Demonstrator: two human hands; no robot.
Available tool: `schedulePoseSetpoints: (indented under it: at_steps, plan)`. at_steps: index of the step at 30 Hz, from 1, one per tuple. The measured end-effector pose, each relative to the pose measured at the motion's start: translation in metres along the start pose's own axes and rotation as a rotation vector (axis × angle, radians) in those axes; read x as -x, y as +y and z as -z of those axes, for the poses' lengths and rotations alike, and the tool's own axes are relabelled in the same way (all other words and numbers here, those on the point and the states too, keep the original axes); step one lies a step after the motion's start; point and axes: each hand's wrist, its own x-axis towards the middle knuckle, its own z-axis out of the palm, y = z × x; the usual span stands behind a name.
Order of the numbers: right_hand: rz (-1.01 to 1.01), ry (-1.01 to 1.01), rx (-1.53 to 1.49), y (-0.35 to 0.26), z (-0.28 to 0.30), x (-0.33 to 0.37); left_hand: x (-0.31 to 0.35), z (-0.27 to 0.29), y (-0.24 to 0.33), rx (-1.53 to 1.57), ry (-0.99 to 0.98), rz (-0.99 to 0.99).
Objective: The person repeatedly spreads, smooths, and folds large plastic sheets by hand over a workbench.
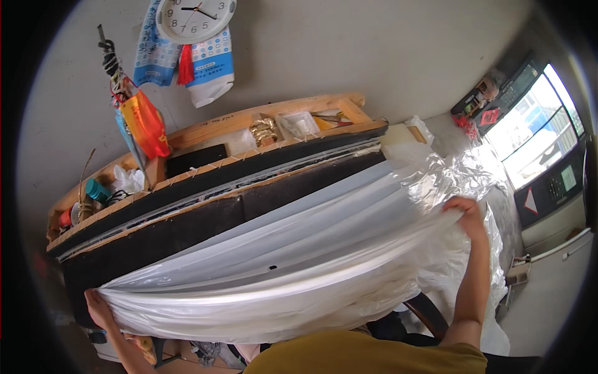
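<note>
A wide sheet of translucent white plastic film (268,290) is stretched between my two hands, sagging in long folds. My left hand (99,310) grips its gathered left edge, near the left end of a dark padded board (187,234). Far to the right, my right hand (464,212) pinches the film's upper edge with bent fingers. Beyond that hand the film bunches into shiny crumpled folds (436,177). A small black spot lies on the film near its middle. The film covers the lower right part of the dark board.
Behind the board, a wooden tray frame (205,129) holds gold cord (264,129), a teal cup (96,190) and white plastic bags. An orange-red pouch (146,124) hangs above it. A round clock (196,19) is on the wall. A window (536,131) stands at the right, above a white cabinet (560,299).
</note>
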Motion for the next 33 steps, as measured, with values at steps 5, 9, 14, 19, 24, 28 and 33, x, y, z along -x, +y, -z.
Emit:
schedulePoseSetpoints:
  at_steps: [5,9,14,19,24,28,33]
  plan:
    - [0.284,0.932,1.109,-0.055,0.018,-0.108,-0.007,-0.008,-0.015,0.015,0.028,0.002]
    - [0.666,0.687,0.709,-0.031,-0.116,-0.095,-0.015,-0.014,-0.046,-0.047,-0.014,0.084]
    - [-0.465,0.054,0.875,0.078,-0.117,0.011,-0.029,-0.007,-0.045,-0.111,-0.061,0.24]
    - [-0.552,-0.041,0.733,0.093,-0.111,0.048,-0.033,-0.021,-0.065,0.103,-0.016,0.238]
    - [0.236,0.438,0.579,0.026,-0.156,-0.045,-0.041,-0.022,-0.07,0.115,0.063,0.095]
    - [0.011,0.312,0.446,0.043,-0.145,-0.061,-0.037,-0.032,-0.076,0.075,0.062,0.128]
    - [0.318,0.734,0.436,0.015,-0.145,-0.104,-0.034,-0.015,-0.07,-0.003,0.069,0.157]
